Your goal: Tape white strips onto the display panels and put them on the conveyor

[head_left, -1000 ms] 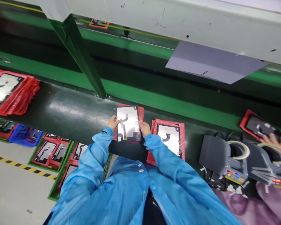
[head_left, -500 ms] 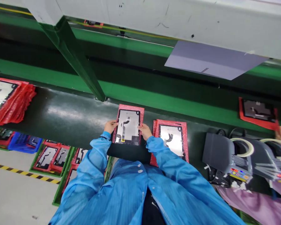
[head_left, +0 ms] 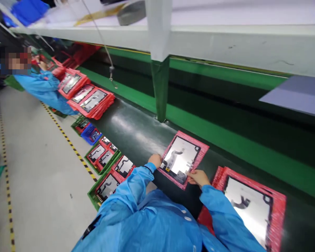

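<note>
A tablet screen panel (head_left: 177, 154), silver backed with a black border and a dark ribbon cable, lies on a pink bubble-wrap sleeve (head_left: 201, 147) at the bench's front. My left hand (head_left: 155, 161) is closed at the panel's left edge, its fingertips partly hidden. At the lower right edge, my right hand (head_left: 198, 177) pinches the panel between thumb and fingers. Just right of it rests another screen panel (head_left: 248, 203) on a small stack of red bubble-wrap sleeves (head_left: 278, 217), partly covered by my right sleeve.
Piles of screen panels in red sleeves (head_left: 101, 108) stand on the dark green bench (head_left: 131, 122) to the left, near a co-worker in blue (head_left: 42, 89). Green crates (head_left: 90, 196) and a blue basket (head_left: 90, 134) sit below. A green post (head_left: 161, 91) rises behind the bench.
My view has swung left, bringing the co-worker and stacked panels into sight; the grey machines at right have left view. The held panel now appears turned clockwise, both hands still at it.
</note>
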{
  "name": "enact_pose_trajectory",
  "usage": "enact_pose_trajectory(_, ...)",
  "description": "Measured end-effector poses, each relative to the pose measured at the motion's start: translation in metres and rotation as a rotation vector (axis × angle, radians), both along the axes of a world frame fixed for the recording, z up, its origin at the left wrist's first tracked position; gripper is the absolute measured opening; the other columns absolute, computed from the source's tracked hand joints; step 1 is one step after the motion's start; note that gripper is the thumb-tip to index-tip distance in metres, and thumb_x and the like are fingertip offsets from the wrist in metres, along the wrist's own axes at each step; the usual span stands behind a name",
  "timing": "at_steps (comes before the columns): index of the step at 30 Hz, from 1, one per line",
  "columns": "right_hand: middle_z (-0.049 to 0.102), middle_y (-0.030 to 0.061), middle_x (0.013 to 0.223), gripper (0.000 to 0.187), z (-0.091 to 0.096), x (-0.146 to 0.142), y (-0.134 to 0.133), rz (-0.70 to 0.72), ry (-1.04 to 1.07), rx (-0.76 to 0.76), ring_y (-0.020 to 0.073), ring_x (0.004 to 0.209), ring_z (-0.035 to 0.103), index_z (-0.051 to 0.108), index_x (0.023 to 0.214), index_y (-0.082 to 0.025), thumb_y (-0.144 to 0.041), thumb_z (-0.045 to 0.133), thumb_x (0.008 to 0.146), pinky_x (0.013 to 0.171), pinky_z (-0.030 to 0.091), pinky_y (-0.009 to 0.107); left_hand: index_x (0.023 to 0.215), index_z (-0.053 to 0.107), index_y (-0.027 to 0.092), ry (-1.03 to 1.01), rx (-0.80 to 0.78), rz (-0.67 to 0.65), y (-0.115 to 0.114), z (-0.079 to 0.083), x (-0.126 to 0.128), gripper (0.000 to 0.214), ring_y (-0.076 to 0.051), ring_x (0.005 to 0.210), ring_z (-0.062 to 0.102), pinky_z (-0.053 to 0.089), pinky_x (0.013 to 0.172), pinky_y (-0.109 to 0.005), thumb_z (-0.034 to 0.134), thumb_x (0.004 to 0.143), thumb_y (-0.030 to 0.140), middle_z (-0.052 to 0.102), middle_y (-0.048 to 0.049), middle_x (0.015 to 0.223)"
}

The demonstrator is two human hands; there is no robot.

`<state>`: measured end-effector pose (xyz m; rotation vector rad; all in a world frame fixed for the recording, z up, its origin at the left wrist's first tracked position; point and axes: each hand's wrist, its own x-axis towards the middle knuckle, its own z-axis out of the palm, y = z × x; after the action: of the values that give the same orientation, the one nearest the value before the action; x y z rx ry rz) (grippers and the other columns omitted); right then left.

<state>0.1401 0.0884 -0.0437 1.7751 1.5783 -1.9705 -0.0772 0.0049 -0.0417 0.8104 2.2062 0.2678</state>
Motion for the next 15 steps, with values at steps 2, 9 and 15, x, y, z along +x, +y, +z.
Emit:
enact_pose_trajectory(2,0.055,0.0059,0.037,0.044,0.006,-0.008,-0.004,0.036,-0.039,-0.004,0.0173,0.034,0.055,0.041,0.036,-0.024,-0.022,0.080,0.056,0.042,0.050,0.032,0.085,0.066,0.015,0.034,-0.002,0.000,-0.004,0.003,-0.004,0.021,-0.016,0.088,0.064,0.049,0.087,-0.036,0.059,0.087,0.035,0.069,-0.0064,0.091)
enact_pose_trajectory(9,0.056,-0.0012,0.042,0.027,0.021,-0.022,-0.028,-0.059,0.001,0.027,0.0102,0.038,0.052,0.054,0.045,-0.018,-0.018,0.076,0.062,0.046,0.045,0.023,0.064,0.064,0.016,0.200,0.047,-0.116,-0.019,0.012,-0.023,0.016,-0.028,0.098,0.064,0.044,0.088,-0.032,0.054,0.076,0.014,0.069,-0.0160,0.086)
enact_pose_trajectory(15,0.066,-0.0022,0.060,0.012,0.050,0.073,-0.067,-0.101,0.383,0.032,0.0091,0.051,0.060,0.067,0.074,-0.018,-0.025,0.073,0.067,0.055,0.049,0.022,0.070,0.055,0.018,0.317,0.080,-0.172,-0.017,0.003,-0.017,0.011,-0.029,0.089,0.065,0.048,0.083,-0.038,0.046,0.077,0.019,0.067,-0.0123,0.079)
